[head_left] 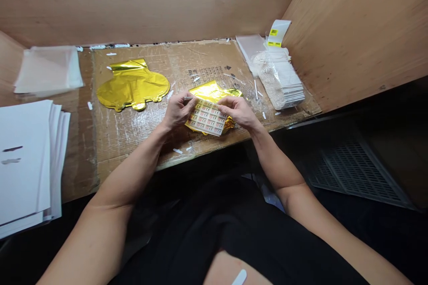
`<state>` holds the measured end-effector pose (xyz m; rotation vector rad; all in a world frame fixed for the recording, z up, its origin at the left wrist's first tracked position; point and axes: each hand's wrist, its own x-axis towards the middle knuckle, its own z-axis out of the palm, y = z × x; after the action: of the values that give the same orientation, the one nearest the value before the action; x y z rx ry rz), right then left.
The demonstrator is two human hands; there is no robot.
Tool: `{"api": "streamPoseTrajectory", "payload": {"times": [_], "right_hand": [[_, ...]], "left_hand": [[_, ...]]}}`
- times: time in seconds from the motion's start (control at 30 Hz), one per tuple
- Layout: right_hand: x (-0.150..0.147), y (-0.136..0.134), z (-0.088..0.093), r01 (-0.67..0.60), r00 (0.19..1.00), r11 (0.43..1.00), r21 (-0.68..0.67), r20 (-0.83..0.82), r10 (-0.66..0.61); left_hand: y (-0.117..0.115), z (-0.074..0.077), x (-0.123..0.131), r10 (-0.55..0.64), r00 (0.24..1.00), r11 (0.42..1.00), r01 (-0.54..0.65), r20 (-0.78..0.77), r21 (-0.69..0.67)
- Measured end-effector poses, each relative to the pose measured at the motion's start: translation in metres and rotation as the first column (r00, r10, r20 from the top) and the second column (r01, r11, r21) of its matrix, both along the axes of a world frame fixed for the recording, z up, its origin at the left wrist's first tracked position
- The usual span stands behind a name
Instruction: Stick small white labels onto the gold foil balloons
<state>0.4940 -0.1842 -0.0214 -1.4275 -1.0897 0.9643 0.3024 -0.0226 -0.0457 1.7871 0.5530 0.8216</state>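
Note:
A sheet of small stickers point(207, 120) printed with rows of CE marks and red round symbols is held up in front of me. My left hand point(180, 110) pinches its left side, thumb and fingers closed; a thin pale strip pokes out by the thumb. At the sheet's upper right, my right hand point(239, 112) has its thumb and fingertips closed on the edge. Directly behind and below lies a crumpled gold foil balloon point(207, 89), partly hidden by the sheet and hands. To the left rests a flat pile of gold foil balloons point(133, 87).
Cardboard point(167, 60) covers the bench, with small white scraps scattered over it. Clear plastic bags point(50, 71) lie at back left, above stacked white sheets point(25, 160). At right are a bundle of white cards point(289, 80) and a yellow-marked label strip point(279, 31). Wooden panels enclose the bench.

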Motion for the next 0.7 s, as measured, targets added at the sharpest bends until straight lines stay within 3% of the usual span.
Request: {"api": "streamPoseTrajectory", "payload": {"times": [0.33, 0.4, 0.6, 0.7], "right_hand": [[-0.013, 0.0, -0.006, 0.109, 0.939, 0.984, 0.141, 0.311, -0.148], [-0.014, -0.002, -0.005, 0.09, 0.883, 0.98, 0.18, 0.441, -0.162], [-0.012, -0.004, -0.015, -0.016, 0.605, 0.976, 0.218, 0.779, -0.164], [-0.014, -0.006, -0.019, -0.073, 0.569, 0.971, 0.227, 0.809, -0.146]], "left_hand": [[-0.006, 0.008, 0.004, 0.002, 1.0, 0.997, -0.003, -0.013, -0.079], [-0.006, 0.008, 0.004, -0.003, 1.0, 0.997, 0.002, -0.006, -0.074], [-0.007, 0.002, 0.005, -0.014, 1.0, 0.993, 0.015, 0.012, -0.118], [-0.002, -0.002, 0.007, -0.009, 1.0, 0.987, 0.007, -0.015, -0.161]]}}
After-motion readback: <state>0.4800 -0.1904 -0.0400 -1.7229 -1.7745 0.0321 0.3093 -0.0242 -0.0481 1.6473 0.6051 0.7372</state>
